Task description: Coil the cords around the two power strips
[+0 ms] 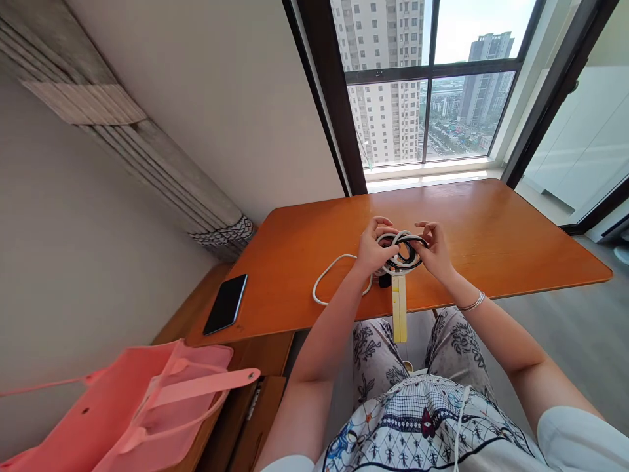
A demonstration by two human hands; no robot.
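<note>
A coiled bundle of black and white cables (403, 267) is held between my two hands above the wooden table. My left hand (372, 248) grips the bundle's left side, its thumb over the loops. My right hand (435, 252) pinches the right side between thumb and fingers. From the bundle a narrow pale-yellow bar (400, 311) hangs down past the table's front edge; its kind is unclear. Beside its top is a small black piece (384, 280), partly hidden by the cables. One white cable loop (317, 280) lies on the tabletop left of my left hand.
The wooden table (491, 229) has a dark phone (226, 303) at its left end. An open pink bag (147, 406) stands at lower left. My knees are under the table's front edge; a window (432, 72) lies beyond it.
</note>
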